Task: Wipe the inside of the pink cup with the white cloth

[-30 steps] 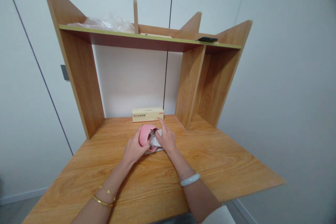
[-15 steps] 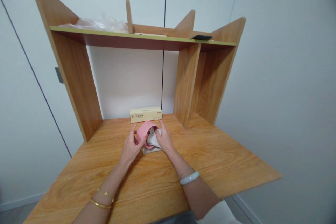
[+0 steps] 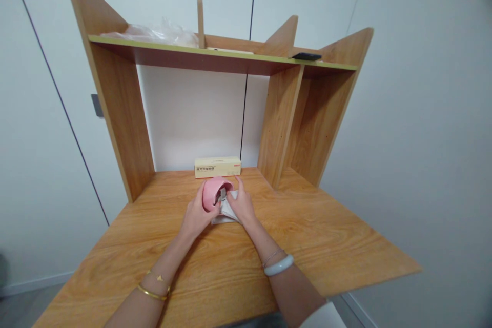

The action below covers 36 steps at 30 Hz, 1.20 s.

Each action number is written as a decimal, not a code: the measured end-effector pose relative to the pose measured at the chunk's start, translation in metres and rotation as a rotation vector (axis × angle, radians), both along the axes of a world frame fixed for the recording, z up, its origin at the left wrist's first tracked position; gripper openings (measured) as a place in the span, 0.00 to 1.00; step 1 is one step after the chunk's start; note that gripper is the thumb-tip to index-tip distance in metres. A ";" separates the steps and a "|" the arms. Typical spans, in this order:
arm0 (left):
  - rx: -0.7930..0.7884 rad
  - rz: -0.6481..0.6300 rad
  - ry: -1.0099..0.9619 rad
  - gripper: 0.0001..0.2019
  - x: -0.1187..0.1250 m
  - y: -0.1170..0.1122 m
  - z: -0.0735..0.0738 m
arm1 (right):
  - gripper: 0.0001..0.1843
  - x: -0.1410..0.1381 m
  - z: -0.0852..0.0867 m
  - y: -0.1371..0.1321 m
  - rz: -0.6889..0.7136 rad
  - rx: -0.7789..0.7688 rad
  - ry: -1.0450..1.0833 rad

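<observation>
My left hand (image 3: pixel 196 218) is wrapped round a pink bowl (image 3: pixel 213 191), tipped on its side with the opening facing right, just above the wooden desk (image 3: pixel 238 266). My right hand (image 3: pixel 241 206) presses a pale grey cloth (image 3: pixel 227 211) against the bowl's mouth, index finger stretched forward. The cloth's lower part lies on the desk between both hands. Gold bangles ring my left wrist and a pale bangle my right.
A long cream box (image 3: pixel 217 167) lies at the back of the desk against the white panel. A wooden hutch rises behind, with an upright divider (image 3: pixel 277 123) on the right. Its top shelf carries a crumpled clear plastic bag (image 3: pixel 157 35) and a flat black object (image 3: pixel 306 56).
Both hands stay on the bowl and cloth. The bowl has turned a little in my left hand while the cloth shifts at its mouth. The camera view has swayed slightly.
</observation>
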State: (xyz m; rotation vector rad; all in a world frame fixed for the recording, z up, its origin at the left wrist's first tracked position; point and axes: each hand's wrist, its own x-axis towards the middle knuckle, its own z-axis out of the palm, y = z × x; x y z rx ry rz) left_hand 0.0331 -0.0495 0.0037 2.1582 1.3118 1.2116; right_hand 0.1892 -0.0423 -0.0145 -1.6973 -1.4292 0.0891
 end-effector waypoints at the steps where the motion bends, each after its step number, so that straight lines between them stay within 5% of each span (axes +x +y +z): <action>1: 0.011 0.023 0.027 0.35 -0.001 0.000 0.001 | 0.33 0.000 0.001 -0.001 -0.003 -0.019 -0.032; 11: 0.001 0.071 0.248 0.33 -0.002 -0.004 0.006 | 0.33 0.003 0.014 -0.011 0.008 -0.019 -0.322; 18: 0.008 0.027 0.206 0.32 -0.003 -0.004 0.005 | 0.32 0.006 0.004 -0.005 0.059 -0.043 -0.183; 27: -0.071 -0.088 -0.231 0.35 0.000 0.002 0.000 | 0.28 0.006 -0.002 0.001 0.031 0.075 0.072; 36: -0.055 -0.111 -0.175 0.37 0.004 0.003 -0.005 | 0.28 0.004 -0.002 0.001 0.041 0.114 0.110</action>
